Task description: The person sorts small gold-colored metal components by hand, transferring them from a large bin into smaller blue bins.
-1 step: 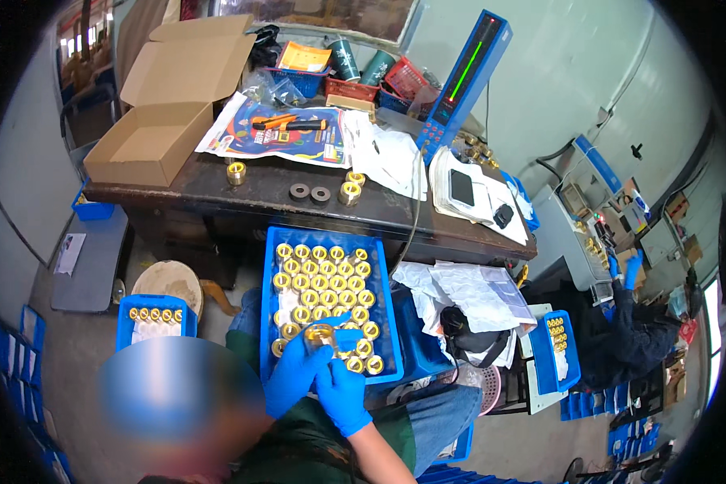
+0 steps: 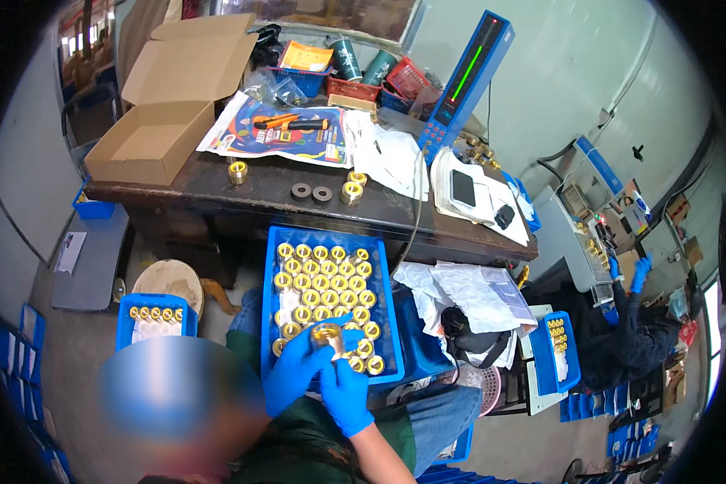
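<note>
Over the near edge of a blue tray [image 2: 390,323] I hold a brass ring fitting [image 2: 326,332], its gold-coloured opening turned up. My left hand [image 2: 292,373], in a blue glove, is closed around it from the left. Below it, my gloved right hand [image 2: 345,398] has its fingers drawn together against the fitting's lower side. Rows of similar brass fittings [image 2: 321,282] stand in the tray on white lining. Where exactly the right fingertips meet the fitting is partly hidden.
Beyond the tray, a dark desk [image 2: 270,202] carries an open cardboard box [image 2: 149,145], two dark rings [image 2: 310,193], loose fittings [image 2: 352,192], a phone [image 2: 462,187] and a blue column gauge [image 2: 468,81]. A smaller blue tray [image 2: 155,319] sits left. Far right, a co-worker's gloved hand [image 2: 641,274] shows.
The fitting has turned in my fingers, so its opening faces up more. My right fingers have slid slightly lower on it. The co-worker's hand at far right has shifted.
</note>
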`<state>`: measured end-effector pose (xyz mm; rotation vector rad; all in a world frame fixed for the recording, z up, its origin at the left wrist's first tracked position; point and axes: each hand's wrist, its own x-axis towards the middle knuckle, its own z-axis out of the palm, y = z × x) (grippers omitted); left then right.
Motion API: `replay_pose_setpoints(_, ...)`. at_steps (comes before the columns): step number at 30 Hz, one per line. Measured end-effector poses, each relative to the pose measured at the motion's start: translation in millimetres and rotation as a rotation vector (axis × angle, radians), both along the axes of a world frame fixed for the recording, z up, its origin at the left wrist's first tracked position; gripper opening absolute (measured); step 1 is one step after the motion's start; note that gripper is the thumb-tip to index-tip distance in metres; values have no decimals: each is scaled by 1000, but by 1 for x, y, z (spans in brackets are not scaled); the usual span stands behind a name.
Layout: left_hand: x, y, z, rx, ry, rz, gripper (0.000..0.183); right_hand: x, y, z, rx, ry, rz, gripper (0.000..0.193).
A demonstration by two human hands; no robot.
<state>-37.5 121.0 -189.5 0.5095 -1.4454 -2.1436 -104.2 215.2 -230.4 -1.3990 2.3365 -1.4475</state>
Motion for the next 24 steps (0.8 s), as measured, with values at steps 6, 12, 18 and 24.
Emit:
replay_pose_setpoints(6, 2, -10, -9, -188, 93, 5, 70, 1, 0, -3, 43, -44, 18, 10)
replay_pose_setpoints(12, 11, -13, -15, 6, 76, 85, 66, 8, -10, -5, 227, -50, 45, 15)
replay_pose_setpoints(18, 47, -61, -28, -389, -174, 593, 49, -10, -11, -6, 202, 417, 201, 16)
replay_pose_setpoints(24, 134, -137, -73, -550, -509, 969, 51, -46, -3, 0, 188, -215, -168, 21)
